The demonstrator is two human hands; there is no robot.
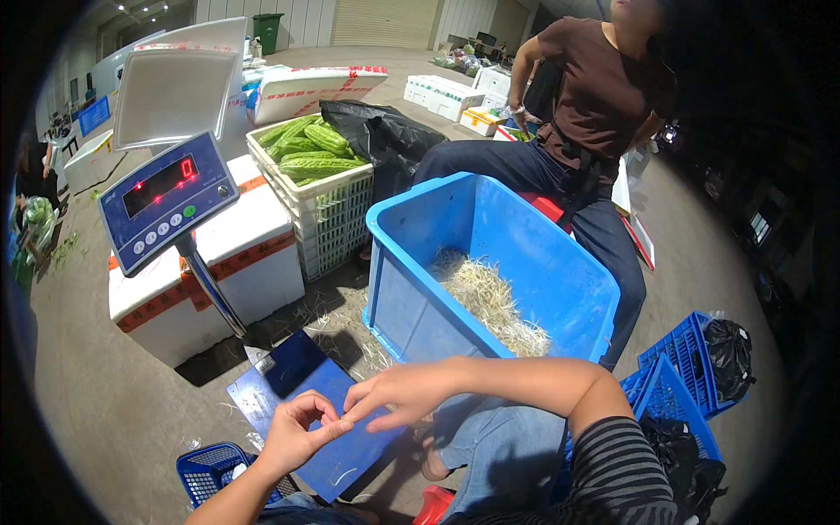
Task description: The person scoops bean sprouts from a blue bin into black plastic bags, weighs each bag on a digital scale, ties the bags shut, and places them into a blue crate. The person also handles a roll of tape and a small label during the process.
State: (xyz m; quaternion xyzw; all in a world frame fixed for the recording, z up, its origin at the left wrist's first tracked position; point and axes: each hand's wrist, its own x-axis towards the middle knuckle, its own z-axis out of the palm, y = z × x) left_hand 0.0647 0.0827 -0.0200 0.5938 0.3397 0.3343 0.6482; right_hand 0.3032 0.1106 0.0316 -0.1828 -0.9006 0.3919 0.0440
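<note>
My left hand (300, 430) and my right hand (403, 394) meet over the blue platform (328, 433) of a floor scale. The left thumb and forefinger touch the right fingertips; any small thing pinched there is too small to make out. One pale sprout strand lies on the platform's near end. A metal post carries the scale's display head (169, 202), lit with red digits. Beyond my right forearm stands a deep blue plastic tub (420, 289), with a heap of white bean sprouts (489, 298) at its bottom.
A person (604, 98) sits behind the tub. Left of it are a white crate (335, 223) of bitter gourds (315, 147) and a taped foam box (216, 262). Blue baskets (210, 469) lie low left, blue crates (676, 394) with black bags right. Sprouts litter the floor.
</note>
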